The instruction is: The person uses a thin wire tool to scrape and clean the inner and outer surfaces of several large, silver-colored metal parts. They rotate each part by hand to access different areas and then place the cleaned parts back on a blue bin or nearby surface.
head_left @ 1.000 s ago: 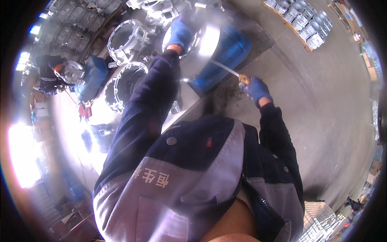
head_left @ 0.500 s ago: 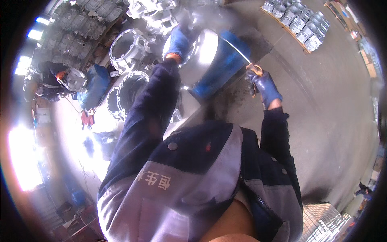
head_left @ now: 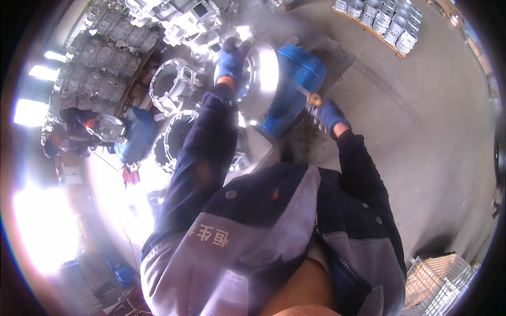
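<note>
My left hand (head_left: 232, 59), in a blue and dark work glove, has its fingers bent over the edge of a large round silver metal housing (head_left: 268, 79). This housing lies against a blue plastic barrel (head_left: 303, 71). To the right, my gloved right hand (head_left: 329, 117) is closed round the tan handle of a long thin file (head_left: 313, 99). The file's blade is blurred and points up-left toward the housing; whether it touches cannot be told. More ring-shaped castings, one a silver housing (head_left: 171, 87), stand left of my left forearm.
Shiny castings (head_left: 184, 21) crowd the far side. A pallet of metal parts (head_left: 382, 23) stands far right, a wire cage (head_left: 437, 282) near right. At left, a co-worker (head_left: 74, 129) bends by another blue barrel (head_left: 138, 134), before stacked castings (head_left: 97, 63).
My right hand has moved left and slightly nearer with the file, whose blade is now closer to the housing and blurred. My left hand stays on the housing. The whole view has shifted slightly.
</note>
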The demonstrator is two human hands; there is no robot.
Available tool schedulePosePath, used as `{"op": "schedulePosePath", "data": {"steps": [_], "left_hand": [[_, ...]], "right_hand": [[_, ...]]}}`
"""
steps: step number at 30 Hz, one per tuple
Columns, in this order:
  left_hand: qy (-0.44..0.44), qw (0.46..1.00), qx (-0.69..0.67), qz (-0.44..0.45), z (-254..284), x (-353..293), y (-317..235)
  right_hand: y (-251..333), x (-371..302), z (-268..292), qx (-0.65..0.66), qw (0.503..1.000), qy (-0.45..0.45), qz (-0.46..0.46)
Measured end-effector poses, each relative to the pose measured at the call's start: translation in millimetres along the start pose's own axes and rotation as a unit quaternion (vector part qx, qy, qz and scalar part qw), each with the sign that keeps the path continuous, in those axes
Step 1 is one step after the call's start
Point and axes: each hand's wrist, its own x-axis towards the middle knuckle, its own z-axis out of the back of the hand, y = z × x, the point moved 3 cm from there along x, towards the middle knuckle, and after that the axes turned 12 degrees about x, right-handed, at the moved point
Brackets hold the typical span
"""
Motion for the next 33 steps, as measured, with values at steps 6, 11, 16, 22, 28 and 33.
{"op": "schedulePosePath", "data": {"steps": [6,11,16,22,28,33], "left_hand": [[-0.057,0.980,0.114,-0.150,2.0,2.7,6.7],[-0.067,0.993,0.076,-0.068,1.7,-3.4,-0.7],[0.004,0.996,-0.073,-0.052,5.5,-7.7,-4.8],[0.001,0.997,0.008,-0.078,9.0,-0.1,-1.0],[0.004,0.997,-0.040,-0.068,8.7,-3.3,-2.4],[-0.004,0.997,-0.024,-0.067,8.7,2.0,-0.5]], "right_hand": [[-38.7,-16.7,-0.9,0.273,0.947,0.150,0.080],[-80.1,-4.2,-9.6,0.118,0.989,0.088,0.034],[-78.2,-48.7,-2.0,0.299,0.936,0.141,0.120],[-33.4,-102.8,-10.9,0.103,0.961,0.057,0.250],[-33.8,-124.7,-4.5,0.135,0.964,-0.015,0.230],[-34.9,-122.9,-11.3,-0.003,0.941,-0.002,0.338]]}}
